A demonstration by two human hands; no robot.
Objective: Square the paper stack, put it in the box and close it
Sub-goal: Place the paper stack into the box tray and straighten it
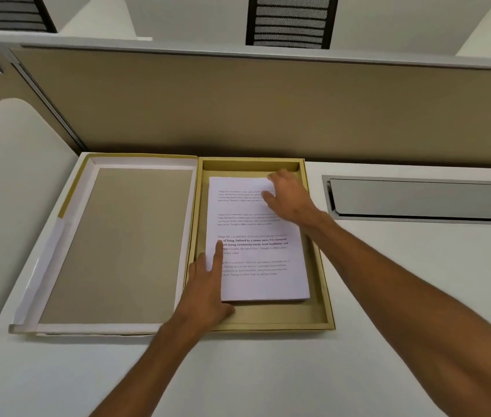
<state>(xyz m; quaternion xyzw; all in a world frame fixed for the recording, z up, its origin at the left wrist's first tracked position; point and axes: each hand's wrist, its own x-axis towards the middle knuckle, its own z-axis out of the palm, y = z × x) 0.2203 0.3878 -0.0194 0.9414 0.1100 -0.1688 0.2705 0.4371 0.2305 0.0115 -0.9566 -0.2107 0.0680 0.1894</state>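
Note:
A white paper stack (261,254) with printed text lies flat inside the tan box base (313,322), its edges roughly even. The hinged lid (117,245) lies open flat to the left, grey lining up. My left hand (208,284) rests on the stack's left edge, index finger stretched over the page. My right hand (289,195) lies fingers spread on the stack's far right corner. Neither hand grips anything.
The box sits on a white desk (268,371). A grey cable hatch (419,200) is set into the desk at the right. A beige partition (268,100) rises directly behind the box. A white curved divider (12,176) stands at the left.

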